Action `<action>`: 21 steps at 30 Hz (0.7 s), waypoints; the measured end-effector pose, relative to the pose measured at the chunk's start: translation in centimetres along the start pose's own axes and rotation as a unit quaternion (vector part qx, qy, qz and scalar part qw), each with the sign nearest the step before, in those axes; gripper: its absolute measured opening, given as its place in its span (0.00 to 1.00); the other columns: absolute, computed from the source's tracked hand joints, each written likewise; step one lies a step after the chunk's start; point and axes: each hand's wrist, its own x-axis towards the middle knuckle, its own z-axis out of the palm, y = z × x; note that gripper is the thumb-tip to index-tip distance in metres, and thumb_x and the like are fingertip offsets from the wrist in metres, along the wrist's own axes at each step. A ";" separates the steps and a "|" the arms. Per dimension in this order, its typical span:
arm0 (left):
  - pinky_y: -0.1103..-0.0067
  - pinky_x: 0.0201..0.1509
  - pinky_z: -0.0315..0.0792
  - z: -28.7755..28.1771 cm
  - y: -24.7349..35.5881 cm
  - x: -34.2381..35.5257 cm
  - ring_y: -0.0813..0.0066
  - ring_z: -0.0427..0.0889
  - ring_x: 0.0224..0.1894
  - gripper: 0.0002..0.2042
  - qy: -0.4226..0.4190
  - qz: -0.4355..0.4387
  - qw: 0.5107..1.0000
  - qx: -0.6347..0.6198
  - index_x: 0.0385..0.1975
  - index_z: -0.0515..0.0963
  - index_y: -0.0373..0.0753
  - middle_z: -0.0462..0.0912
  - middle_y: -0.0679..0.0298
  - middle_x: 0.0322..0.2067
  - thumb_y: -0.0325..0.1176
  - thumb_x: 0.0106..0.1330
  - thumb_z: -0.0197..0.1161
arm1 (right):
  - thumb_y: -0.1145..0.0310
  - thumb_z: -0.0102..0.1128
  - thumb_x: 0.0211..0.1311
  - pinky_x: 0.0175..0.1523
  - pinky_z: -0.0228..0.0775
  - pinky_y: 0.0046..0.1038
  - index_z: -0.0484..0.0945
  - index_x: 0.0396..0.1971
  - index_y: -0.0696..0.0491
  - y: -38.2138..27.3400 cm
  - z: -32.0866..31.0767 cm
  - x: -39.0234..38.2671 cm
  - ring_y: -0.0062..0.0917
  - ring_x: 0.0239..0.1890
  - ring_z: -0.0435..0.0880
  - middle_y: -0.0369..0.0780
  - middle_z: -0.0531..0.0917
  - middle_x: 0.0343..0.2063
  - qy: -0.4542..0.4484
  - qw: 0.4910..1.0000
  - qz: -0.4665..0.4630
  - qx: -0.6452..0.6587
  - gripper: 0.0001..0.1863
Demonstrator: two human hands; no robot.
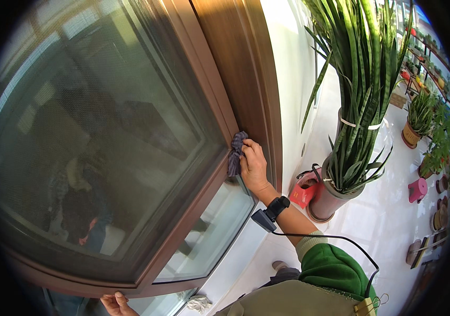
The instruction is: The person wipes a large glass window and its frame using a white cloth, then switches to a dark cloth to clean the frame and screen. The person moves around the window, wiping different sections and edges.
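Note:
My right hand (252, 167) presses a bunched purple-grey striped cloth (237, 152) against the brown window frame (214, 102), at the sash's corner beside a wooden jamb (251, 73); its fingers are closed on the cloth. My left hand (118, 303) is at the bottom edge, its fingers gripping the sash's lower rail. The sash holds a large mesh screen (103, 137) with glass, and a pane (209, 231) shows below it. A black wrist device (269, 213) with a cable sits on my right forearm.
To the right, a tall snake plant stands in a cylindrical pot (330, 205) beside a red bag (301, 192). Smaller potted plants (412, 131), a pink stool (417, 187) and shelving (433, 63) line the far right. A crumpled white cloth (198, 303) lies below the window on the white ledge.

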 end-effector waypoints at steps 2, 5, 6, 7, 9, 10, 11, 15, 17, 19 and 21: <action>0.82 0.31 0.72 0.0 0.3 0.0 0.80 0.74 0.28 0.07 -0.004 -0.003 1.000 -0.002 0.34 0.72 0.37 0.77 0.66 0.29 0.26 0.65 0.65 | 0.85 0.58 0.51 0.53 0.72 0.36 0.75 0.38 0.60 -1.5 -0.6 2.9 0.44 0.49 0.77 0.48 0.77 0.46 0.007 0.997 -0.072 0.013 0.13; 0.81 0.31 0.72 0.1 0.7 -0.1 0.79 0.74 0.28 0.07 -0.004 -0.011 1.000 0.000 0.34 0.72 0.37 0.77 0.66 0.29 0.26 0.65 0.65 | 0.83 0.59 0.52 0.47 0.75 0.35 0.78 0.39 0.58 -3.9 -0.9 9.2 0.41 0.46 0.78 0.44 0.78 0.44 0.033 0.979 -0.200 0.018 0.13; 0.81 0.31 0.72 0.2 0.7 -0.1 0.79 0.74 0.28 0.07 0.004 -0.017 1.000 0.010 0.34 0.72 0.36 0.77 0.66 0.29 0.26 0.64 0.65 | 0.83 0.60 0.50 0.48 0.74 0.35 0.78 0.38 0.58 -4.3 -0.8 11.2 0.42 0.46 0.77 0.45 0.78 0.43 0.043 0.973 -0.224 0.026 0.13; 0.81 0.31 0.72 0.2 0.8 -0.2 0.79 0.74 0.28 0.07 0.014 -0.020 1.000 0.019 0.34 0.72 0.36 0.77 0.66 0.28 0.26 0.64 0.65 | 0.84 0.61 0.48 0.49 0.72 0.36 0.78 0.38 0.59 -4.5 -0.6 12.5 0.43 0.46 0.77 0.46 0.78 0.43 0.020 0.974 -0.223 0.013 0.14; 0.81 0.31 0.72 0.2 0.9 -0.3 0.78 0.74 0.28 0.07 0.022 -0.023 0.999 0.031 0.34 0.72 0.36 0.77 0.66 0.28 0.26 0.64 0.65 | 0.85 0.60 0.45 0.49 0.72 0.36 0.77 0.36 0.59 -4.0 -0.5 12.7 0.42 0.45 0.76 0.45 0.77 0.41 0.034 0.966 -0.254 0.036 0.15; 0.80 0.31 0.72 0.3 0.9 -0.4 0.78 0.75 0.28 0.07 0.018 -0.021 0.999 0.032 0.34 0.73 0.36 0.77 0.66 0.28 0.26 0.64 0.65 | 0.85 0.60 0.45 0.49 0.71 0.36 0.77 0.36 0.59 -3.5 -0.5 11.9 0.42 0.45 0.76 0.45 0.77 0.41 0.027 0.965 -0.257 0.045 0.15; 0.80 0.31 0.72 0.3 0.9 -0.5 0.78 0.75 0.28 0.07 0.015 -0.018 0.999 0.032 0.35 0.73 0.36 0.77 0.66 0.28 0.26 0.64 0.65 | 0.86 0.60 0.45 0.50 0.71 0.36 0.77 0.36 0.59 -2.7 -0.7 10.6 0.42 0.45 0.76 0.45 0.77 0.41 0.005 0.969 -0.244 0.044 0.14; 0.80 0.31 0.71 0.5 1.1 -0.8 0.79 0.74 0.29 0.08 0.019 -0.009 0.999 0.041 0.35 0.73 0.36 0.77 0.66 0.29 0.28 0.64 0.66 | 0.84 0.58 0.47 0.48 0.74 0.36 0.77 0.37 0.57 -0.2 -2.1 4.2 0.41 0.49 0.75 0.41 0.76 0.43 -0.051 0.975 -0.214 0.044 0.15; 0.80 0.31 0.71 0.7 1.2 -0.9 0.79 0.74 0.29 0.09 0.024 0.002 0.999 0.046 0.36 0.73 0.36 0.77 0.66 0.29 0.30 0.65 0.67 | 0.84 0.60 0.47 0.49 0.74 0.36 0.78 0.38 0.58 0.3 -2.3 3.4 0.42 0.49 0.76 0.43 0.77 0.44 -0.099 0.983 -0.152 0.031 0.15; 0.81 0.31 0.72 1.1 1.3 -1.1 0.78 0.75 0.31 0.10 0.039 -0.002 0.998 0.044 0.36 0.73 0.37 0.78 0.66 0.31 0.32 0.65 0.67 | 0.84 0.61 0.46 0.50 0.74 0.36 0.78 0.38 0.59 0.0 -2.2 4.5 0.41 0.49 0.76 0.43 0.77 0.43 -0.109 0.984 -0.132 0.041 0.15; 0.81 0.31 0.72 1.6 1.4 -1.3 0.78 0.76 0.31 0.10 0.058 -0.010 0.998 0.035 0.36 0.73 0.37 0.78 0.66 0.31 0.33 0.66 0.67 | 0.85 0.61 0.47 0.50 0.73 0.36 0.79 0.40 0.59 -1.2 -2.0 7.2 0.41 0.47 0.76 0.44 0.78 0.43 -0.059 0.983 -0.155 0.073 0.16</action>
